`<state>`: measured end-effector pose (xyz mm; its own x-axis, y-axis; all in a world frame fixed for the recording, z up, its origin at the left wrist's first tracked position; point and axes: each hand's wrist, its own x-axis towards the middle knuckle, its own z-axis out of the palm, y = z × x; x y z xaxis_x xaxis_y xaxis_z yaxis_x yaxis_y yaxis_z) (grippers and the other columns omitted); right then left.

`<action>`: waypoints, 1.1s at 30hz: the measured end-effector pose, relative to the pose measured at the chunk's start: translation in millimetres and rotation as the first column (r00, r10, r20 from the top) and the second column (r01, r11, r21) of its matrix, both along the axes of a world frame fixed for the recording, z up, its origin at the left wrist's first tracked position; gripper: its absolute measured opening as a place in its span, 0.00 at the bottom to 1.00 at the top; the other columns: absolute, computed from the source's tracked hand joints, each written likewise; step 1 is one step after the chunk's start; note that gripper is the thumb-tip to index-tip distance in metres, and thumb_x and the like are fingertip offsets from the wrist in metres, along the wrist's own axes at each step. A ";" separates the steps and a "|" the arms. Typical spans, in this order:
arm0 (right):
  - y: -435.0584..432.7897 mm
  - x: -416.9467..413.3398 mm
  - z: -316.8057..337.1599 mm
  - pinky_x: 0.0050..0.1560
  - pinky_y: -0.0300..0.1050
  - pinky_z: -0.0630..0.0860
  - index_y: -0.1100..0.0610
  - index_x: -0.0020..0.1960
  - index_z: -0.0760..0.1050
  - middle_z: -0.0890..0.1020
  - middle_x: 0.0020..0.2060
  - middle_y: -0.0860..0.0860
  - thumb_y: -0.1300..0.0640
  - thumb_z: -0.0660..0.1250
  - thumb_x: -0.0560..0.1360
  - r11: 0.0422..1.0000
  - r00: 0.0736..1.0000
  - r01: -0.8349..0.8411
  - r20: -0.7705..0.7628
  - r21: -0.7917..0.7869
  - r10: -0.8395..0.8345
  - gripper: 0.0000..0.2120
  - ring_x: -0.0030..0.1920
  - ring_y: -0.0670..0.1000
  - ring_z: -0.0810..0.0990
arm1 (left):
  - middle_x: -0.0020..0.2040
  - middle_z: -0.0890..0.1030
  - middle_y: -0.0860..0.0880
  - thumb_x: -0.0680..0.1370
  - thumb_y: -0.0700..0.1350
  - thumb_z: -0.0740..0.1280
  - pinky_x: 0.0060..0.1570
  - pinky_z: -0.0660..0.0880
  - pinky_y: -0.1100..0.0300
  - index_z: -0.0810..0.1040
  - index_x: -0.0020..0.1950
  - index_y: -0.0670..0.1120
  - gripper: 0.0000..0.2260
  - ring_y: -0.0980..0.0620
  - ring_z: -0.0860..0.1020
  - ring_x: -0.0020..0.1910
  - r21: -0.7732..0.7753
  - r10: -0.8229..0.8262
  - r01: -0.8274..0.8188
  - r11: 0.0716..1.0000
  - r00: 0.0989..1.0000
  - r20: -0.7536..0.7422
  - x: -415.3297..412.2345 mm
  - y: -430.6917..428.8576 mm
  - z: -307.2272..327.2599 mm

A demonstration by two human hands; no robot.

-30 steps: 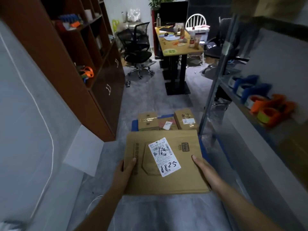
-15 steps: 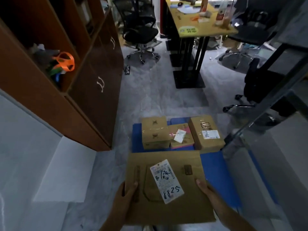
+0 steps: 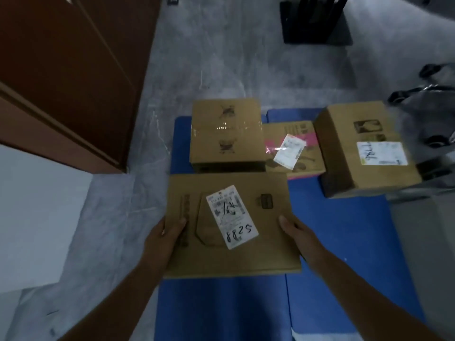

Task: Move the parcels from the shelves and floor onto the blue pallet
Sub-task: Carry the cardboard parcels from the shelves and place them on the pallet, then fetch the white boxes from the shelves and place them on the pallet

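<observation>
Flat cardboard parcel [image 3: 231, 225], label handwritten "8825", sits at frame centre over the blue pallet [image 3: 344, 279], gripped at its edges by left hand [image 3: 163, 238] and right hand [image 3: 296, 233], thumbs on top.

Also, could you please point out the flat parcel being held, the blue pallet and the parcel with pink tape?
flat parcel [image 3: 231, 259]: head view, bare cardboard near its front edge.
blue pallet [image 3: 344, 217]: head view, bare blue top surface.
parcel with pink tape [image 3: 312, 156]: head view, top face near its right edge.
</observation>
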<state>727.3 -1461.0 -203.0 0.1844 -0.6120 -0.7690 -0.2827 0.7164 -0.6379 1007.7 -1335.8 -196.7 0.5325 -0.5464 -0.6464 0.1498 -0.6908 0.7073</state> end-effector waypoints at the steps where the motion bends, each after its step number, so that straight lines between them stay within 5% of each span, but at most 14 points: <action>1: -4.1 1.9 -17.7 0.68 0.56 0.71 0.54 0.71 0.71 0.78 0.64 0.51 0.45 0.66 0.77 1.000 1.000 0.003 -0.008 0.004 -0.003 0.26 0.63 0.53 0.77 | 0.51 0.82 0.58 0.76 0.58 0.69 0.48 0.76 0.58 0.79 0.58 0.60 0.12 0.56 0.80 0.50 -0.005 0.006 -0.006 1.000 1.000 0.003 3.3 -5.3 -16.1; 6: -13.6 9.2 -60.7 0.50 0.38 0.80 0.49 0.67 0.75 0.83 0.58 0.46 0.45 0.67 0.76 0.997 0.998 -0.060 0.015 -0.045 0.061 0.21 0.54 0.45 0.83 | 0.53 0.82 0.58 0.75 0.56 0.71 0.41 0.76 0.65 0.79 0.62 0.57 0.15 0.56 0.81 0.51 -0.031 0.030 -0.029 0.999 0.999 0.014 20.7 -22.7 -60.5; 9: -24.0 13.5 -66.2 0.55 0.40 0.77 0.46 0.68 0.74 0.81 0.59 0.43 0.44 0.68 0.75 0.990 0.999 -0.043 -0.020 -0.136 0.041 0.22 0.56 0.44 0.81 | 0.51 0.83 0.60 0.75 0.58 0.70 0.39 0.77 0.68 0.79 0.62 0.59 0.16 0.63 0.81 0.46 -0.072 0.027 -0.023 0.997 0.999 0.046 22.9 -28.2 -67.4; 12: -28.6 20.1 -66.2 0.48 0.35 0.74 0.43 0.70 0.71 0.80 0.58 0.40 0.42 0.65 0.77 0.980 0.996 -0.065 -0.070 -0.188 0.053 0.22 0.54 0.39 0.79 | 0.51 0.83 0.61 0.76 0.58 0.69 0.42 0.77 0.67 0.78 0.62 0.60 0.15 0.65 0.81 0.47 -0.078 0.002 0.005 0.997 0.997 0.083 21.5 -31.8 -67.1; 15: -29.4 26.2 -58.6 0.57 0.41 0.72 0.46 0.74 0.65 0.76 0.66 0.45 0.42 0.62 0.79 0.974 0.985 -0.109 -0.157 -0.198 0.078 0.25 0.60 0.45 0.76 | 0.61 0.79 0.56 0.76 0.55 0.70 0.52 0.75 0.62 0.74 0.69 0.54 0.22 0.56 0.79 0.56 -0.034 -0.036 0.041 0.999 0.992 0.121 17.8 -36.5 -55.7; 18: -30.9 29.5 -27.0 0.71 0.47 0.63 0.50 0.79 0.55 0.63 0.76 0.48 0.42 0.62 0.78 0.973 0.972 -0.085 -0.234 -0.216 0.033 0.34 0.73 0.50 0.64 | 0.63 0.74 0.60 0.77 0.48 0.72 0.54 0.73 0.67 0.70 0.70 0.55 0.23 0.66 0.75 0.57 -0.069 -0.039 0.053 0.996 0.981 0.190 7.2 -43.8 -18.7; 20: -37.2 31.3 11.4 0.74 0.47 0.59 0.51 0.79 0.55 0.60 0.77 0.48 0.42 0.63 0.78 0.961 0.968 -0.098 -0.248 -0.259 0.032 0.34 0.76 0.49 0.60 | 0.55 0.74 0.65 0.77 0.44 0.71 0.53 0.78 0.62 0.70 0.62 0.60 0.18 0.65 0.77 0.54 -0.105 -0.098 0.121 0.987 0.974 0.205 -3.0 -54.7 17.5; 22: -49.9 34.7 62.9 0.71 0.42 0.60 0.51 0.78 0.58 0.61 0.77 0.48 0.45 0.64 0.78 0.949 0.968 -0.138 -0.243 -0.284 0.068 0.31 0.75 0.49 0.60 | 0.58 0.73 0.61 0.78 0.45 0.70 0.60 0.76 0.51 0.69 0.66 0.55 0.19 0.52 0.75 0.62 -0.073 -0.193 0.209 0.975 0.964 0.182 -16.1 -69.8 63.1; 24: -66.3 38.2 126.1 0.60 0.32 0.66 0.52 0.76 0.64 0.66 0.74 0.49 0.49 0.66 0.78 0.936 0.972 -0.150 -0.218 -0.318 0.082 0.28 0.71 0.50 0.67 | 0.71 0.69 0.51 0.78 0.47 0.70 0.63 0.72 0.60 0.63 0.76 0.49 0.28 0.51 0.71 0.67 -0.060 -0.294 0.308 0.949 0.939 0.178 -30.9 -86.0 119.2; 27: -84.8 33.1 232.8 0.39 0.24 0.69 0.56 0.72 0.70 0.73 0.68 0.53 0.55 0.68 0.77 0.901 0.981 -0.138 -0.179 -0.411 0.069 0.23 0.57 0.46 0.74 | 0.74 0.66 0.50 0.80 0.47 0.68 0.52 0.70 0.76 0.59 0.78 0.49 0.30 0.60 0.72 0.60 -0.073 -0.457 0.484 0.872 0.858 0.236 -57.1 -98.7 217.4; 30: -92.5 14.1 344.1 0.39 0.22 0.68 0.55 0.71 0.70 0.75 0.67 0.54 0.55 0.69 0.77 0.847 0.975 -0.172 -0.208 -0.504 0.075 0.23 0.57 0.45 0.74 | 0.68 0.71 0.52 0.80 0.45 0.66 0.59 0.75 0.55 0.65 0.74 0.51 0.23 0.58 0.75 0.60 -0.132 -0.501 0.547 0.827 0.823 0.269 -80.0 -108.4 323.9; 32: -93.0 -0.6 420.6 0.46 0.21 0.67 0.54 0.72 0.69 0.72 0.70 0.52 0.53 0.69 0.77 0.797 0.972 -0.191 -0.224 -0.573 0.072 0.24 0.62 0.46 0.72 | 0.55 0.76 0.57 0.81 0.42 0.63 0.48 0.77 0.62 0.71 0.65 0.52 0.14 0.70 0.77 0.47 -0.200 -0.455 0.530 0.824 0.830 0.324 -90.6 -116.6 397.6; 33: -92.0 -8.2 457.6 0.54 0.26 0.66 0.53 0.73 0.69 0.71 0.71 0.51 0.53 0.69 0.77 0.772 0.971 -0.197 -0.228 -0.604 0.069 0.25 0.66 0.47 0.71 | 0.57 0.74 0.59 0.81 0.42 0.63 0.52 0.75 0.67 0.70 0.66 0.52 0.14 0.72 0.75 0.50 -0.222 -0.452 0.543 0.810 0.819 0.353 -96.6 -118.1 435.0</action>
<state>719.2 -1553.0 254.6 0.1964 -0.9455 -0.2596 -0.5013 0.1307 -0.8554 911.1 -1453.9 238.3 0.2595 -0.9246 -0.2789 -0.3834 -0.3637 0.8489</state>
